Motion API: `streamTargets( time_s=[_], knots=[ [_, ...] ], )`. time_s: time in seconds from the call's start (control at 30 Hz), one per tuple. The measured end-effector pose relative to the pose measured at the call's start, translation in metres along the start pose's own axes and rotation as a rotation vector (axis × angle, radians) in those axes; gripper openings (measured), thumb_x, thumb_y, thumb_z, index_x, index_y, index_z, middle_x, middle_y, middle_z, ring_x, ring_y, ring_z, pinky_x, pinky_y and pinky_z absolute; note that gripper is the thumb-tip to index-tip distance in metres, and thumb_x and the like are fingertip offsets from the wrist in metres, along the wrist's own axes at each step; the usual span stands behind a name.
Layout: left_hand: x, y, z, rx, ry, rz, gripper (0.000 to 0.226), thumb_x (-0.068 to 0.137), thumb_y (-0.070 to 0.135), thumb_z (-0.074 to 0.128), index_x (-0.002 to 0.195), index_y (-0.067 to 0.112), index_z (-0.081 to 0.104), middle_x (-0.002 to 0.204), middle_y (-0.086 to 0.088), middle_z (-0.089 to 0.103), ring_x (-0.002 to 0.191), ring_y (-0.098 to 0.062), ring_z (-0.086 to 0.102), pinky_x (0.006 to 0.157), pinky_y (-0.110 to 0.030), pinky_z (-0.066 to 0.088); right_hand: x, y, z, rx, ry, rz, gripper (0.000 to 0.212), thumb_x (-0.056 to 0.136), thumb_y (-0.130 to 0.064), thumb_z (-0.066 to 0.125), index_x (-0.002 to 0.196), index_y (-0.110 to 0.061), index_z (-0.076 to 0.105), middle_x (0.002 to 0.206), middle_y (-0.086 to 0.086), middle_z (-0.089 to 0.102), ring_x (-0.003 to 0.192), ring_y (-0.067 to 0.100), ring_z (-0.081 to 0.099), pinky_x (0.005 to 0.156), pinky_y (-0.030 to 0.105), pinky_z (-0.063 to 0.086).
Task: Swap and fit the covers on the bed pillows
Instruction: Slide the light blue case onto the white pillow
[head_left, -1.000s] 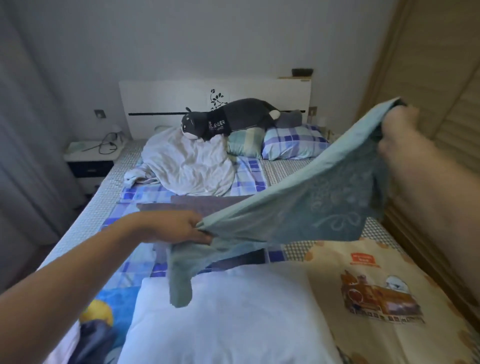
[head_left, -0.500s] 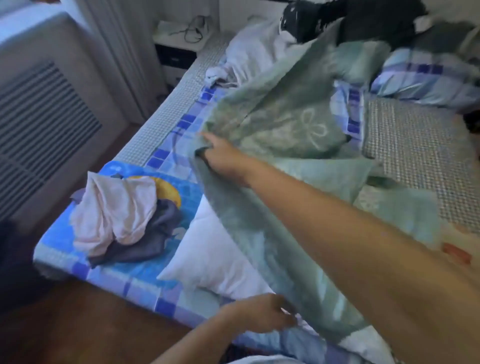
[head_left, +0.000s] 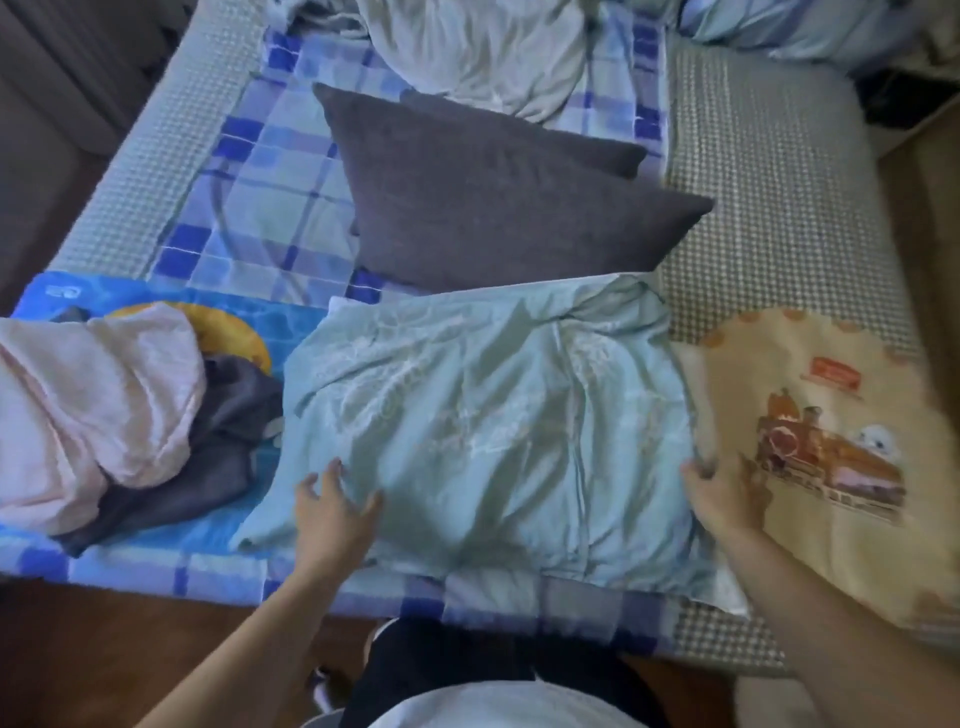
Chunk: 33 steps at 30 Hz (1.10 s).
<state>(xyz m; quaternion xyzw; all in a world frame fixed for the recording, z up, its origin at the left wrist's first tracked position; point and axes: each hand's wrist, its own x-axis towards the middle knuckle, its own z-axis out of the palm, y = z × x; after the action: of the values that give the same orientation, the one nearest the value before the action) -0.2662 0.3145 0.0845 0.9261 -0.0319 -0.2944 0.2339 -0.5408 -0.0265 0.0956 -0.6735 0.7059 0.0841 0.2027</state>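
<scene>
A pale teal pillow cover (head_left: 493, 426) with a faint floral print lies spread and wrinkled over a white pillow (head_left: 727, 597) at the foot of the bed; only the pillow's corners peek out. My left hand (head_left: 332, 509) rests on the cover's near left part with fingers spread. My right hand (head_left: 722, 493) lies against the cover's right edge, between it and a cream pillow with a train picture (head_left: 831, 441); its fingers look straight, blurred by motion. A dark grey pillow (head_left: 493, 208) lies just behind the teal cover.
A pink cloth (head_left: 93, 405) and a dark grey cloth (head_left: 208, 467) are heaped at the left on a blue printed sheet. A crumpled white blanket (head_left: 478, 47) and a plaid pillow (head_left: 779, 26) lie further up the bed. Wooden floor borders the near bed edge (head_left: 156, 571).
The teal cover was held up in the air by both hands, then swung down; it now lies flat over the white pillow and both hands have let go. The view tilted down.
</scene>
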Motion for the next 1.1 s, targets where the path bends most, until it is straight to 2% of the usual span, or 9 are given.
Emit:
streamTargets(
  time_s=[0.1,0.17,0.3,0.4,0.47,0.57,0.67,0.87,1.1],
  knots=[
    [0.014,0.022,0.026,0.397,-0.08,0.27,0.083,0.087,0.046,0.068,0.156,0.031,0.025,0.159,-0.02,0.014,0.144,-0.042,0.02,0.117,-0.049,0.021,0.035,0.035,0.007,0.202,-0.306,0.257,0.103,0.079,-0.072,0.063,0.155,-0.017,0.021,0.155,0.014,0.037,0.138,0.039,0.041,0.112,0.051,0.036],
    [0.003,0.045,0.042,0.564,-0.1,0.477,0.088,0.087,0.051,0.066,0.158,0.035,0.017,0.162,-0.017,0.009,0.147,-0.04,0.012,0.118,-0.053,0.02,0.038,0.038,0.02,0.453,-0.468,0.34,0.112,0.07,-0.08,0.068,0.156,-0.024,0.022,0.155,0.005,0.039,0.132,0.034,0.049,0.106,0.047,0.045],
    [-0.065,0.097,0.09,0.677,-0.212,0.761,0.099,0.084,0.067,0.061,0.156,0.043,-0.003,0.165,-0.011,-0.002,0.152,-0.037,0.0,0.122,-0.054,0.014,0.025,0.033,0.015,0.663,-0.552,0.211,0.06,0.083,-0.058,0.072,0.126,-0.017,0.063,0.103,0.004,0.074,0.084,0.024,0.073,0.068,0.029,0.056],
    [-0.13,0.134,0.139,0.65,-0.279,0.911,0.107,0.078,0.072,0.063,0.156,0.045,-0.004,0.164,-0.01,0.004,0.151,-0.036,0.005,0.12,-0.056,0.017,0.027,0.034,-0.026,0.861,-0.702,0.159,0.043,0.088,-0.039,0.075,0.117,-0.009,0.066,0.088,0.004,0.077,0.084,0.022,0.074,0.08,0.038,0.06],
    [-0.147,0.153,0.154,0.665,-0.212,0.989,0.1,0.077,0.048,0.071,0.158,0.039,0.012,0.152,-0.012,0.034,0.137,-0.04,0.038,0.105,-0.055,0.041,0.03,0.043,-0.051,1.041,-0.807,0.135,0.024,0.093,-0.024,0.07,0.108,-0.007,0.065,0.087,0.007,0.073,0.08,0.021,0.07,0.079,0.038,0.058],
    [-0.129,0.179,0.135,0.459,-0.18,0.877,0.071,0.076,0.018,0.056,0.146,0.027,0.048,0.113,-0.009,0.061,0.101,-0.038,0.063,0.074,-0.04,0.051,0.036,0.058,-0.065,1.109,-0.885,0.066,0.016,0.098,-0.018,0.062,0.112,-0.011,0.064,0.087,0.005,0.068,0.08,0.02,0.064,0.072,0.04,0.058],
    [-0.108,0.195,0.087,0.24,-0.199,0.751,0.055,0.075,0.018,0.043,0.122,0.018,0.072,0.109,-0.008,0.074,0.102,-0.027,0.069,0.081,-0.03,0.048,0.048,0.08,-0.054,1.141,-0.835,0.154,0.03,0.098,-0.025,0.061,0.125,-0.012,0.064,0.1,0.007,0.068,0.086,0.021,0.062,0.078,0.041,0.054],
    [-0.102,0.198,0.006,-0.449,0.16,0.236,0.017,0.091,0.013,0.054,0.08,0.017,0.066,0.077,-0.001,0.065,0.077,-0.021,0.058,0.071,-0.035,0.048,0.045,0.119,-0.024,1.118,-0.872,0.336,0.032,0.099,-0.031,0.061,0.127,-0.014,0.059,0.111,0.008,0.071,0.103,0.026,0.065,0.092,0.043,0.051],
    [-0.139,0.177,0.024,-0.643,0.105,0.146,0.02,0.094,0.03,0.055,0.095,0.018,0.071,0.099,-0.006,0.075,0.092,-0.024,0.072,0.084,-0.045,0.056,0.034,0.124,-0.004,1.038,-0.962,0.276,0.049,0.082,-0.05,0.078,0.118,-0.021,0.062,0.12,0.009,0.071,0.114,0.032,0.064,0.107,0.053,0.046]
  ],
)
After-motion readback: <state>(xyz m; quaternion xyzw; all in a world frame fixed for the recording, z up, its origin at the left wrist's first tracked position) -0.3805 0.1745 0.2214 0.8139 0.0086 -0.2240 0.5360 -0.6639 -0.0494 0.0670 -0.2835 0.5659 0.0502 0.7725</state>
